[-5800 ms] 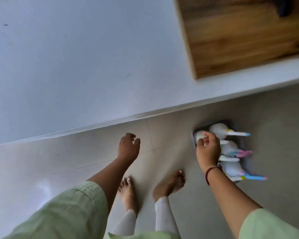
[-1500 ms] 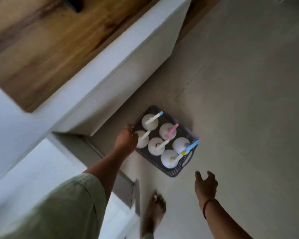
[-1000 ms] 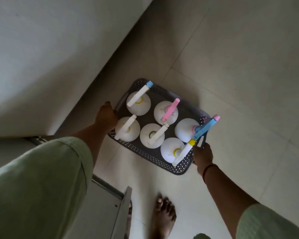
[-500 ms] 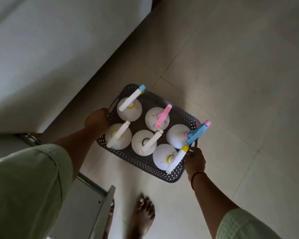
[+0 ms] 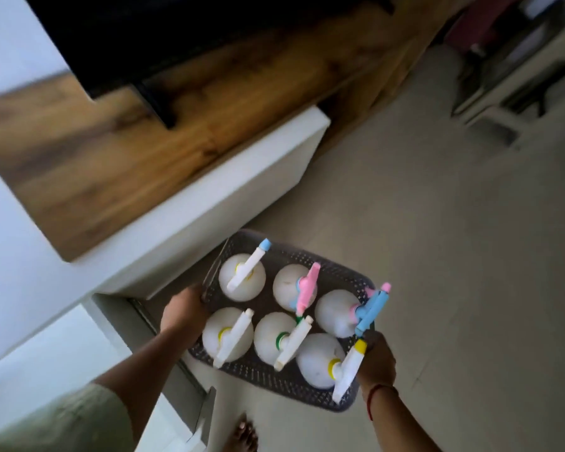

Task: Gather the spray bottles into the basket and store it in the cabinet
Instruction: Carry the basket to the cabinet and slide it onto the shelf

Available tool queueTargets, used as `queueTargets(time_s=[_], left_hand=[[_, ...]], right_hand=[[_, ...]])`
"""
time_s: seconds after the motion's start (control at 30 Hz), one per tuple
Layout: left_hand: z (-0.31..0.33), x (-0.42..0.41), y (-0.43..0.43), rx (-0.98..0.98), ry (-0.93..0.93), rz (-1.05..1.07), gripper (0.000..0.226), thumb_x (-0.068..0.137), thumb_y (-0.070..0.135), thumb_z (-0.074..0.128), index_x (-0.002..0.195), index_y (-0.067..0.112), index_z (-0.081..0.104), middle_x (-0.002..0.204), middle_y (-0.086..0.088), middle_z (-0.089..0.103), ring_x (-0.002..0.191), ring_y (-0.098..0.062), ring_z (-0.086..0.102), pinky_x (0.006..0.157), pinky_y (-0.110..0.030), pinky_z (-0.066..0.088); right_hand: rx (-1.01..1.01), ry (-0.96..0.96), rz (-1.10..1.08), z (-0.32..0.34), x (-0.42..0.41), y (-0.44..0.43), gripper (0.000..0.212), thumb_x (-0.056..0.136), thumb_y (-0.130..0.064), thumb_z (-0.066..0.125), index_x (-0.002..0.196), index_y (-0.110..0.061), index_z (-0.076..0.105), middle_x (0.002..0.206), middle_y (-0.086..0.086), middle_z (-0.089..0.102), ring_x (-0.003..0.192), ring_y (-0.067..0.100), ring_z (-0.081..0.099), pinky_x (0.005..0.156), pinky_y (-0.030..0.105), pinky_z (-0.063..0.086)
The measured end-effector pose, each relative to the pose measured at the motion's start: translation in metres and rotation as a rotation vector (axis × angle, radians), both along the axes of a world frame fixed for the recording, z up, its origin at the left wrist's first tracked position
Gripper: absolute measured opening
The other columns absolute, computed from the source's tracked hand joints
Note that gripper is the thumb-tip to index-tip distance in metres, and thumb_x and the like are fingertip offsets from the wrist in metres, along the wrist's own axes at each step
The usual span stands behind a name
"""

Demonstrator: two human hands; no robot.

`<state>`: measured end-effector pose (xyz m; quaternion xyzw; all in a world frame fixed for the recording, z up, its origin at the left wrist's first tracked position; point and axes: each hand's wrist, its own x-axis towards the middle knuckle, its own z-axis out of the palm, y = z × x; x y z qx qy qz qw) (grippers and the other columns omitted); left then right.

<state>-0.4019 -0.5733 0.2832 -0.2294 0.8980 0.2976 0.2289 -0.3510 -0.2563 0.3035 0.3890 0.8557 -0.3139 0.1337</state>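
A dark grey perforated basket (image 5: 268,378) is held above the floor, slightly tilted. Inside it stand several white spray bottles (image 5: 242,282) with white, pink, blue and yellow trigger heads. My left hand (image 5: 185,309) grips the basket's left short end. My right hand (image 5: 377,358) grips its right short end, partly hidden behind a yellow-collared sprayer. A white cabinet (image 5: 209,203) stands to the left, with an open white door panel (image 5: 177,370) at the lower left below the basket.
A wooden top (image 5: 105,148) covers the white cabinet, with a dark flat object (image 5: 177,34) on it. Pale floor tiles (image 5: 437,256) spread to the right. Blurred furniture (image 5: 516,76) sits at the far right. My bare foot (image 5: 242,437) shows below the basket.
The basket has risen off the floor toward the camera with both hands on its ends. The view has tilted up, bringing the wooden top and the far room into sight.
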Motion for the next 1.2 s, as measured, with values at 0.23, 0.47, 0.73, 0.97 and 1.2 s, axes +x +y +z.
queueTargets(time_s=[0.23,0.47,0.73,0.97,1.2], left_hand=[[0.085,0.046,-0.039,0.075,-0.003,0.260,0.020,0.087,0.022,0.054,0.101,0.013,0.065,0.103,-0.019,0.071,0.097,-0.039,0.065,0.070,-0.032,0.043],[0.157,0.111,-0.090,0.121,-0.014,0.475,0.031,0.086,0.018,0.052,0.115,0.019,0.064,0.115,-0.014,0.069,0.108,-0.034,0.063,0.083,-0.033,0.047],[0.177,0.236,-0.168,0.155,-0.078,0.801,0.032,0.084,0.009,0.052,0.112,0.015,0.064,0.111,-0.015,0.070,0.105,-0.034,0.064,0.083,-0.034,0.049],[0.156,0.338,-0.234,0.125,-0.100,1.005,0.024,0.088,0.010,0.052,0.107,0.012,0.066,0.107,-0.017,0.071,0.102,-0.036,0.064,0.075,-0.034,0.044],[0.138,0.415,-0.262,0.069,-0.176,1.187,0.027,0.089,0.005,0.048,0.109,0.008,0.066,0.104,-0.021,0.070,0.100,-0.039,0.062,0.074,-0.035,0.043]], right_hand=[[0.001,0.064,0.164,0.103,-0.021,-0.042,0.024,0.089,-0.021,0.050,0.100,-0.004,0.063,0.110,0.020,0.066,0.104,0.038,0.060,0.081,0.035,0.045],[0.026,0.029,0.362,0.170,-0.022,-0.102,0.019,0.089,-0.011,0.055,0.105,-0.006,0.063,0.110,0.021,0.066,0.104,0.040,0.059,0.082,0.037,0.045],[-0.015,-0.050,0.590,0.188,0.018,-0.223,0.025,0.091,-0.014,0.056,0.114,-0.007,0.062,0.114,0.023,0.064,0.105,0.042,0.057,0.083,0.037,0.043],[0.047,-0.114,0.749,0.157,0.078,-0.327,0.022,0.091,-0.017,0.053,0.110,-0.010,0.062,0.103,0.023,0.067,0.095,0.042,0.060,0.073,0.037,0.043],[0.053,-0.144,0.881,0.124,0.127,-0.396,0.024,0.094,-0.010,0.045,0.109,-0.015,0.063,0.102,0.019,0.069,0.093,0.039,0.062,0.072,0.034,0.043]])
